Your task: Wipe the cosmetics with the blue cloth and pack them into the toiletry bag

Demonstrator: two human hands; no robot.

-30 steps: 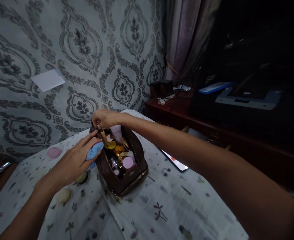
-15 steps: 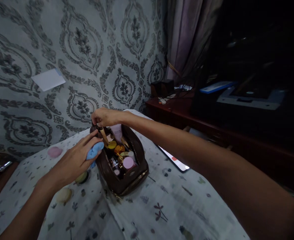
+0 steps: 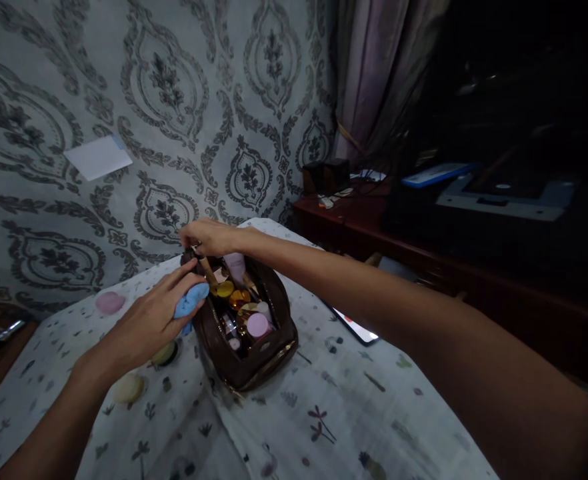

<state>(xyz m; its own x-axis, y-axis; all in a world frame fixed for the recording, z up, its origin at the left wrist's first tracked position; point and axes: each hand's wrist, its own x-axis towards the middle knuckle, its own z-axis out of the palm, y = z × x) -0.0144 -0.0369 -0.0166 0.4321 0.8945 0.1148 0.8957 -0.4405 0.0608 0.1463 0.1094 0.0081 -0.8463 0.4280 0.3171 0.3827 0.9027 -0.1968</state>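
A brown cosmetic bag (image 3: pixel 269 365) stands unzipped, with a lilac tube (image 3: pixel 235 268), a pink-lidded jar (image 3: pixel 257 325), amber and yellow containers and other small cosmetics inside. My left hand (image 3: pixel 161 310) is closed around a crumpled blue cloth (image 3: pixel 192 300), its fingertips against the bag's left side. At the far left corner of the bag, my right hand (image 3: pixel 209 237) is bent down with its fingers pinched at the rim. What those fingers grip, if anything, is hidden. A pink sponge (image 3: pixel 110 303) and a pale round thing (image 3: pixel 129 388) lie left of the bag.
A patterned white cloth (image 3: pixel 294 427) covers the surface under the bag. Beneath my right forearm lies a lit phone or tablet (image 3: pixel 359 328). A dark red cabinet (image 3: pixel 339 217) with small black boxes stands at the right, and the wallpapered wall (image 3: pixel 169 133) rises behind.
My right hand has shifted very slightly left at the bag's far corner. The left hand, the blue cloth and the bag stay about where they were.
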